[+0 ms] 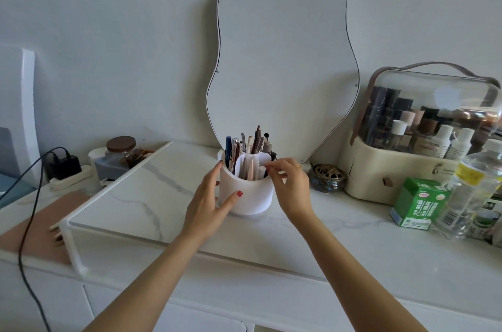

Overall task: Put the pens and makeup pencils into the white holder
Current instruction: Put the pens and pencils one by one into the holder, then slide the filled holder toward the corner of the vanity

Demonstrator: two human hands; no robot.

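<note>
**Hands steady a full pencil holder**

On a marble-patterned shelf (152, 190), the left hand (209, 204) wraps the side of the white holder (248, 196), thumb and fingers pressed to its wall. The right hand (292, 182) hovers at the rim, fingertips pinched near the inner divider; whether they grip anything cannot be told. Pens and makeup pencils (245, 148) stand upright inside. Behind leans a wavy mirror (285, 60); to the right sit a brass-lidded jar (327, 177), a cosmetics case (423, 136) and a green carton (418, 202).
</note>
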